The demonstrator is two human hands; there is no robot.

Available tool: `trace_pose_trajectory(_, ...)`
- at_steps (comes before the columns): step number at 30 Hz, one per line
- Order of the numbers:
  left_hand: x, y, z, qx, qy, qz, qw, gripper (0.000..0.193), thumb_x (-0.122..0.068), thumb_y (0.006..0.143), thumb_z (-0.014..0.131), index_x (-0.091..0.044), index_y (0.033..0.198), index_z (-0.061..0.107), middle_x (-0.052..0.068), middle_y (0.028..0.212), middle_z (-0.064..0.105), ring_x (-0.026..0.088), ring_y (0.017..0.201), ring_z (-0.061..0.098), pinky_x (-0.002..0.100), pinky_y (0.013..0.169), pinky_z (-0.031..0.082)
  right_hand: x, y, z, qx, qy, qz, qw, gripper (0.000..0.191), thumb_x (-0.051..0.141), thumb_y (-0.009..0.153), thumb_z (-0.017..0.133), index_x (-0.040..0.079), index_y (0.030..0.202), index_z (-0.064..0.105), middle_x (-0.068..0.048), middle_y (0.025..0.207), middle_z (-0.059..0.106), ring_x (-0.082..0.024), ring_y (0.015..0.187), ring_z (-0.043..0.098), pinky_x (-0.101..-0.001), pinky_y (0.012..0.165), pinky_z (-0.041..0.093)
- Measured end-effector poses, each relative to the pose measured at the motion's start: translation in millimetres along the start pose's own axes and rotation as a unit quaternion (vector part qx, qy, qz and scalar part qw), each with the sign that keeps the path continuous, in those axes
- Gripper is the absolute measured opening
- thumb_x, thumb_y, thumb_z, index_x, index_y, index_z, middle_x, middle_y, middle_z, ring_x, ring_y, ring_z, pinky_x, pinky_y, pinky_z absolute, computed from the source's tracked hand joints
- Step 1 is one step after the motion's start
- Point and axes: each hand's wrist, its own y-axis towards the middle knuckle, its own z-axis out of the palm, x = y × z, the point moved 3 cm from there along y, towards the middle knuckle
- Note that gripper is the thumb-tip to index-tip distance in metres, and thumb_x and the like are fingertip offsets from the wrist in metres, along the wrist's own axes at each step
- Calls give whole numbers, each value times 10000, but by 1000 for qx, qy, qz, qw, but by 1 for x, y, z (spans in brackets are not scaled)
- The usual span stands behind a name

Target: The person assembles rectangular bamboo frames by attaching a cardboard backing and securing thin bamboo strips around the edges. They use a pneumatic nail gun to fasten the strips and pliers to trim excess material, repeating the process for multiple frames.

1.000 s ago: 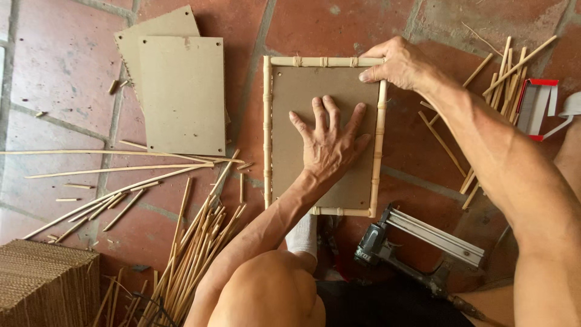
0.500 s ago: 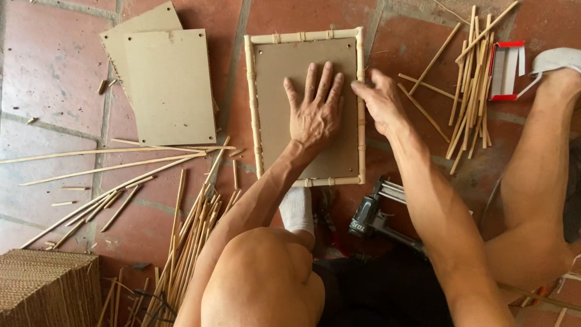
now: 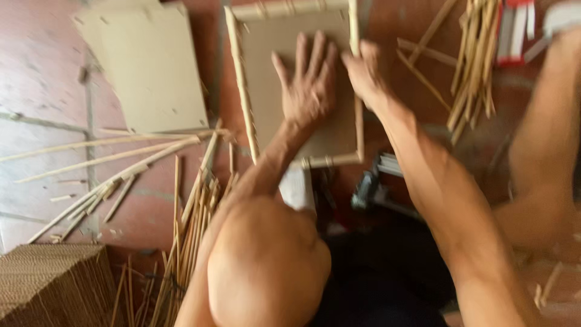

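A brown cardboard panel (image 3: 330, 130) lies on the tile floor inside a bamboo frame (image 3: 242, 91). My left hand (image 3: 308, 82) rests flat on the panel's middle with its fingers spread, holding nothing. My right hand (image 3: 366, 72) sits against the frame's right rail, its fingers curled over the bamboo. The view is blurred, so the grip is hard to read. My bare knee (image 3: 266, 260) fills the lower middle and hides the floor under it.
Two plain cardboard sheets (image 3: 151, 72) lie left of the frame. Loose bamboo sticks (image 3: 121, 151) spread over the floor at left, with a bundle of sticks (image 3: 475, 60) at upper right. A nail gun (image 3: 375, 181) lies below the frame. A stack of corrugated card (image 3: 54, 284) sits at lower left.
My right hand slid from the frame's top right corner down onto its right rail. My left hand stayed flat on the panel. The view has shifted and blurred.
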Motion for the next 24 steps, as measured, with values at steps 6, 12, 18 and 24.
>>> trace_pose_trajectory(6, 5, 11, -2, -31, -17, 3, 999, 604, -185, 999, 475, -177, 1596, 382, 45, 1696, 226, 318, 1574, 148, 798, 1175, 71, 26, 2, -33, -37, -202, -131, 970, 336, 323, 980, 760, 62, 793, 660, -44, 634, 581, -187, 537, 504, -405, 472, 403)
trace_pose_trajectory(12, 12, 8, 6, -25, -78, -22, 996, 572, -215, 1007, 429, -124, 1570, 389, 64, 1678, 283, 309, 1571, 186, 723, 1216, 108, 53, 13, -27, -134, 333, -411, 838, 473, 311, 1065, 549, 105, 645, 476, 1, 546, 430, -97, 447, 408, -310, 461, 325)
trace_pose_trajectory(18, 22, 22, 8, -82, -132, -39, 987, 464, -145, 1035, 399, -66, 1485, 480, 97, 1652, 380, 265, 1583, 265, 585, 1302, 155, 49, 12, 36, -102, 238, -436, 862, 491, 293, 1113, 493, 81, 672, 462, -10, 620, 496, -110, 566, 446, -314, 565, 349)
trace_pose_trajectory(24, 25, 24, 30, -81, -82, -42, 992, 378, -155, 1032, 447, -73, 1394, 519, 77, 1646, 383, 253, 1563, 278, 585, 1290, 166, 40, -16, 28, 47, 537, -358, 762, 425, 267, 1056, 506, 75, 710, 353, 3, 593, 332, -77, 524, 282, -284, 457, 222)
